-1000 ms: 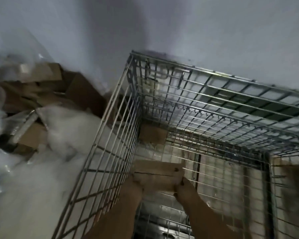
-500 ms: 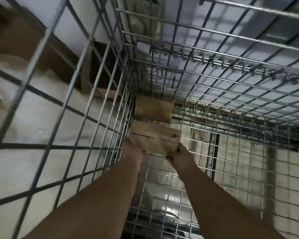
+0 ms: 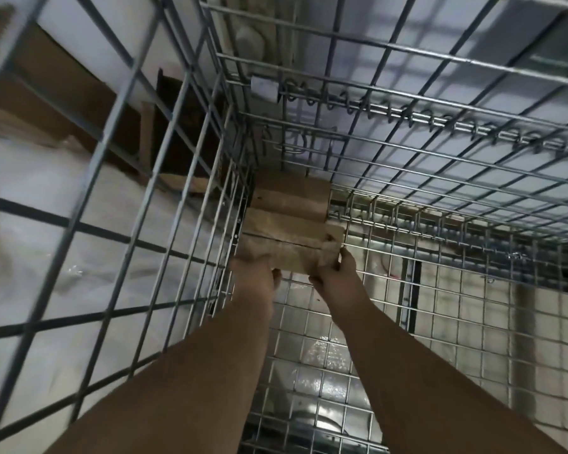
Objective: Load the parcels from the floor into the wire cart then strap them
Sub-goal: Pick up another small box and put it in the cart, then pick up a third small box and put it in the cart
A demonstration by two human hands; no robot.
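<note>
Both arms reach down into the wire cart [image 3: 191,178], toward its far left corner. The left hand [image 3: 254,273] and the right hand [image 3: 336,273] together hold a brown cardboard parcel [image 3: 292,239] by its near edge. The left hand grips the parcel's left near corner, its fingers curled over the top and its thumb below the edge. The right hand grips the right near corner, its fingers [image 3: 346,257] wrapped up the parcel's right side. A dark seam line runs across the top of this held parcel from left to right.

Just beyond the held parcel, deeper in the same corner of the cart, sits a second brown parcel [image 3: 291,196], pressed against the cart's left mesh wall and back wall. The held parcel touches or nearly touches it along its near side; the exact contact cannot be told.

The cart's mesh floor [image 3: 312,355] shows below the hands, with something shiny under it. A coiled wire hinge [image 3: 423,117] runs along the cart's back wall, above the parcels. Outside the cart, beyond its left wall, lie flattened brown cardboard [image 3: 40,103] and white plastic wrapping [image 3: 46,250], both blurred.
</note>
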